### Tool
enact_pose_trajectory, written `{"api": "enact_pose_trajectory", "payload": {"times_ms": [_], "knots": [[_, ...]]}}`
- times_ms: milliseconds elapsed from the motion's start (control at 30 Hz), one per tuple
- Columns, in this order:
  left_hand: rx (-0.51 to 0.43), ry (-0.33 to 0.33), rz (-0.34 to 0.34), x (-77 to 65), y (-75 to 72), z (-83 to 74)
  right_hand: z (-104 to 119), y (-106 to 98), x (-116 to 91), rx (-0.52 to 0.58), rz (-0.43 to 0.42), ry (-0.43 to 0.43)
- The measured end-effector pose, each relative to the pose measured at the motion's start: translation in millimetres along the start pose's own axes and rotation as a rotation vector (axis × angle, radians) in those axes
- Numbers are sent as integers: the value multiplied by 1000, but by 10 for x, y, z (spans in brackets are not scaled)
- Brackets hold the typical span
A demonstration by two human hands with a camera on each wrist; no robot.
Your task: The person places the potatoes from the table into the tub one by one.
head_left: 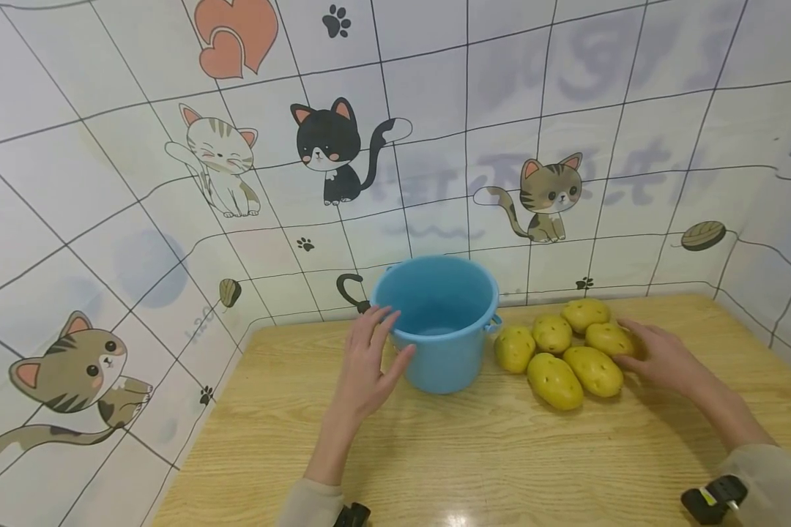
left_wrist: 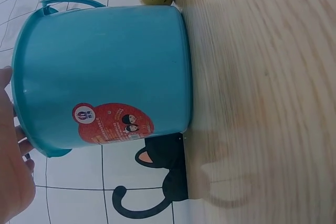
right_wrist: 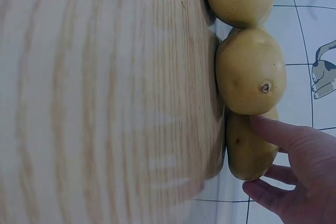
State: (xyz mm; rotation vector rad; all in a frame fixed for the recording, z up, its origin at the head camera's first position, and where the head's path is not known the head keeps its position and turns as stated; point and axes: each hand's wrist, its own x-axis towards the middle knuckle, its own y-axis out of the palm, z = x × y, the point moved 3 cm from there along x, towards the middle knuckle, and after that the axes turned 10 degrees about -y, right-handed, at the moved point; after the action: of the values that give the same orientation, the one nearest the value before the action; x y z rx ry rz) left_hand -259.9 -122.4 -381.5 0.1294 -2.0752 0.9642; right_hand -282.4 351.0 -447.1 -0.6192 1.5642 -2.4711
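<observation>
A blue bucket (head_left: pixel 444 359) stands upright on the wooden table, its inside bare where it shows. My left hand (head_left: pixel 365 362) is at the bucket's left rim, fingers loosely bent and thumb spread in front of the wall. In the left wrist view, the fingertips of that hand (left_wrist: pixel 16 171) overlap the rim. To the bucket's right lie several yellow potatoes (head_left: pixel 556 382) in a close group. My right hand (head_left: pixel 666 359) grips the rightmost potato (head_left: pixel 608 339), thumb on the near side and fingers round the far side. The right wrist view shows the thumb against this potato (right_wrist: pixel 249 150).
Tiled-pattern walls with cartoon cats (head_left: pixel 550 194) rise behind and to the left of the wooden table (head_left: pixel 474 454). A handle lug (head_left: pixel 494 322) sticks out on the bucket's right side, close to the nearest potato (head_left: pixel 515 350). A red label (left_wrist: pixel 113 123) marks the bucket's side.
</observation>
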Motion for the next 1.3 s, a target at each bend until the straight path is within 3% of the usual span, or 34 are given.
{"api": "enact_pose_trajectory", "payload": {"times_ms": [367,867,1300], "knots": [[-48,-3,-21,27,83,18,17,-27,14,-11,-7,24],[-73,-59,-21,16,136,17,95,-112,-38,-3,-74,53],[-108,-76,-28,8,163,12,263,-298,36,9,-235,4]]}}
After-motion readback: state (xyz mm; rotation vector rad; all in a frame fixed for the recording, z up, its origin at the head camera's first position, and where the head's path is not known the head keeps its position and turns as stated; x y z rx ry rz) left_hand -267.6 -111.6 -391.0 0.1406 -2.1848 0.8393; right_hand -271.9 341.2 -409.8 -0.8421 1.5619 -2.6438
